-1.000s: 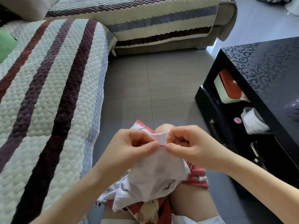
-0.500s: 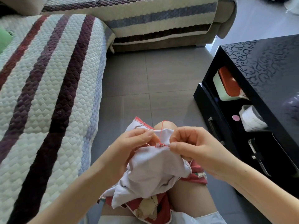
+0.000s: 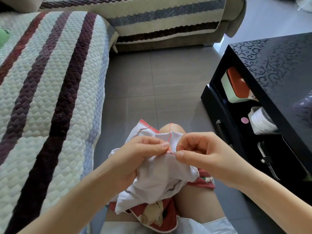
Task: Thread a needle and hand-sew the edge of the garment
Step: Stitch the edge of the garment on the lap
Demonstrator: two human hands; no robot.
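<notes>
From the head camera, the garment (image 3: 162,176), a white cloth with a red-stitched hem and a red printed part underneath, lies bunched on the person's lap, over the thigh and just below the bare knee (image 3: 175,129). The left hand (image 3: 140,154) has its fingers curled and pinches the garment's upper edge between thumb and forefinger. The right hand (image 3: 202,152) is curled too, its thumb and forefinger pinching the same edge just beside the left fingertips; whether a needle sits between them I cannot tell, as it is too small to see. Between the two pinches a short run of red stitches shows on the edge. A red thread (image 3: 169,135) rises from there in a thin loop up over the cloth to the top of the knee. To the left is a sofa (image 3: 50,81) under a quilted cover with dark stripes, and grey floor (image 3: 152,73) lies ahead. To the right stands a black table (image 3: 278,65) with a patterned glossy top; on its lower shelf are a box (image 3: 236,85) with an orange lid, a white tub (image 3: 261,122) and a metal tool (image 3: 268,162).
</notes>
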